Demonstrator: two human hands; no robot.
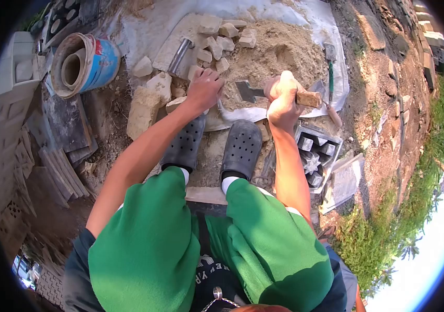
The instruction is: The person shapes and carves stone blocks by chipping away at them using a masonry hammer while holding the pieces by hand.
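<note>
My right hand (283, 99) is closed round the wooden handle (309, 99) of a tool, thumb on top. Its flat dark metal blade (246, 91) points left over the sand. My left hand (204, 89) is low beside the rough pale stones (214, 48), fingers curled down. What they hold, if anything, is hidden beneath the hand. Just beyond that hand lies a shiny metal cylinder (181, 55). A heap of sand (289, 52) spreads on a white sheet (339, 57) in front of both hands.
To the left stands a blue and white bucket (99, 65). At right lie a green-handled hammer (330, 67), a trowel (331, 106) and a mould box (336, 156) with metal shapes inside. Large stone blocks (143, 112) lie near my feet, in grey clogs (241, 148).
</note>
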